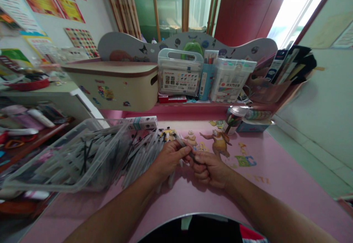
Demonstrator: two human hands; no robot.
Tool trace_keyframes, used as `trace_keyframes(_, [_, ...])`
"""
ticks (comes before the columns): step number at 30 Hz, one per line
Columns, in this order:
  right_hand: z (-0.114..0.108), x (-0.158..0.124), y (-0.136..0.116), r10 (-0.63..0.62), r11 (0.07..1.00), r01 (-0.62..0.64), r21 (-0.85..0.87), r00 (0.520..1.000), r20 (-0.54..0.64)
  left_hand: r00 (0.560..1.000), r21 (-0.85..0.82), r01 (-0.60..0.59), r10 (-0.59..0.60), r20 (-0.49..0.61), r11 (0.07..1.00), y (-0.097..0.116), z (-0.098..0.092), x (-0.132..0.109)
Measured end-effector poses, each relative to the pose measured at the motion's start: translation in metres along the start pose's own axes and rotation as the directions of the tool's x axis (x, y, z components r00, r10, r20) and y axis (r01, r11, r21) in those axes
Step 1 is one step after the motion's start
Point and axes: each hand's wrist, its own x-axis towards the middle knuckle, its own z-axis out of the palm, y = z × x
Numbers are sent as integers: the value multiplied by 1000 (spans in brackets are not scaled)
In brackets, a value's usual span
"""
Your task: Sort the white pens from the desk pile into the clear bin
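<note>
My left hand (172, 155) and my right hand (211, 167) meet over the pink desk, both closed on one slim pen (180, 140). The pen slants from its dark tip at the upper left down into my right fist, where its other end is hidden. Left of my hands lies a spread of clear pens (146, 154) with dark ends, partly covered by my left forearm. Beyond them a clear plastic bin (68, 188) holds many more translucent pen parts and a few black sticks.
A lidded cream box (116, 88), a clear marker case (179, 75) and a second marker case (231, 81) stand on the raised shelf. Below it are a white carton (142, 122) and a clear jar (234, 120). Cartoon stickers (220, 143) mark the desktop.
</note>
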Motion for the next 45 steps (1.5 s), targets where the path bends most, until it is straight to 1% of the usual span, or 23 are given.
trace_keyframes(2, [7, 0, 1, -61, 992, 52, -116, 995, -78, 997, 1, -13, 13, -78, 1000, 1, 2, 0])
trace_keyframes(4, [14, 0, 4, -179, 947, 132, -292, 973, -143, 992, 12, -14, 16, -124, 1000, 2, 5, -2])
trace_keyframes(5, [17, 0, 6, -322, 880, 224, -419, 929, -180, 990, 22, -15, 18, -143, 1000, 3, 7, -3])
trace_keyframes(6, [19, 0, 7, -473, 750, 302, -589, 867, -158, 986, 37, -17, 23, -164, 999, 4, 8, -4])
trace_keyframes(7, [21, -1, 9, -571, 583, 335, -740, 817, -80, 982, 56, -21, 31, -185, 998, 4, 8, -5])
trace_keyframes(9, [20, -1, 11, -613, 482, 334, -810, 789, -39, 973, 101, -29, 51, -224, 994, 4, 10, -6])
trace_keyframes(10, [19, -1, 12, -648, 368, 304, -879, 761, -8, 969, 118, -31, 58, -240, 993, 4, 10, -6])
trace_keyframes(11, [18, -1, 13, -650, 303, 253, -919, 760, -4, 966, 128, -33, 64, -251, 991, 3, 10, -6])
trace_keyframes(13, [16, -1, 13, -647, 242, 192, -951, 763, -11, 960, 127, -44, 77, -269, 991, 1, 10, -6])
trace_keyframes(14, [15, -1, 13, -641, 260, 183, -948, 767, -28, 958, 118, -52, 83, -273, 992, 1, 10, -5])
trace_keyframes(16, [15, -1, 12, -613, 354, 201, -913, 787, -65, 962, 97, -55, 79, -261, 994, 0, 9, -4])
trace_keyframes(19, [12, -4, 10, -481, 600, 199, -775, 864, -150, 965, 66, -72, 86, -248, 995, 2, 5, -2])
trace_keyframes(21, [9, -5, 10, -391, 751, 180, -635, 897, -208, 966, 35, -103, 108, -235, 994, 6, 3, -2])
trace_keyframes(24, [4, -2, 9, -388, 860, 226, -458, 872, -298, 983, -19, -88, 83, -162, 996, 14, 4, -7])
trace_keyframes(27, [2, 2, 4, -412, 901, 306, -308, 827, -382, 998, 32, 23, -21, -58, 999, 21, 10, -16])
trace_keyframes(29, [2, 2, 0, -388, 919, 316, -234, 828, -405, 993, 116, 108, -112, 34, 987, 22, 17, -22])
trace_keyframes(31, [1, 2, -3, -328, 944, 271, -191, 846, -420, 979, 183, 166, -185, 92, 969, 20, 25, -27])
trace_keyframes(33, [0, 0, -4, -279, 957, 215, -194, 864, -420, 972, 227, 192, -216, 87, 955, 18, 31, -30])
trace_keyframes(36, [-2, 0, -4, -330, 928, 215, -303, 852, -407, 973, 236, 207, -224, 47, 949, 20, 34, -30])
trace_keyframes(38, [-5, 0, -3, -353, 912, 220, -347, 850, -391, 967, 170, 244, -253, 32, 955, 23, 30, -29])
trace_keyframes(41, [-8, 3, -3, -338, 921, 220, -322, 861, -380, 964, -73, 264, -264, 17, 962, 24, 19, -28])
trace_keyframes(43, [-9, 4, -2, -337, 928, 226, -297, 849, -407, 976, -241, 199, -213, -33, 950, 19, 13, -30])
trace_keyframes(45, [-8, 5, -2, -339, 929, 227, -291, 837, -429, 981, -311, 118, -159, -110, 943, 12, 10, -33])
